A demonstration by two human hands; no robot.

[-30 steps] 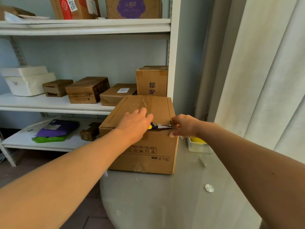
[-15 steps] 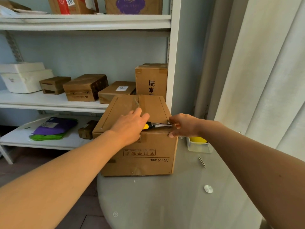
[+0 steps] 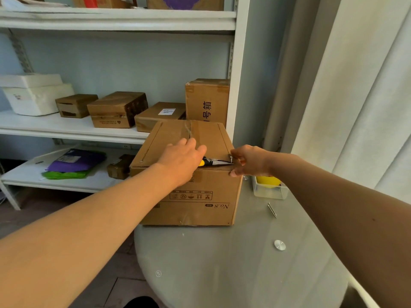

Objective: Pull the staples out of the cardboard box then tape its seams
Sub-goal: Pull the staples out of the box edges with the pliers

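- Cardboard box: I see it standing on the near-left part of the round glass table, marked "No. 8" upside down on its front, flaps closed, clear tape along the top middle seam.
- My left hand: lies over the box's front top edge, fingers curled round the yellow handle of the pliers.
- Pliers: held level along the top front edge, tips pointing right and meeting a staple at the box's front right corner; staple stands partly raised.
- My right hand: at that same corner, fingers bent against the box's edge, thumb low on the front face; I cannot tell whether it pinches anything.
- Second staple: flat in the top's front left corner.
- Loose nail: on the glass, right of the box.
- Clear plastic tray: behind my right wrist, a yellow item inside.
- White shelving: behind, carrying several smaller cartons.
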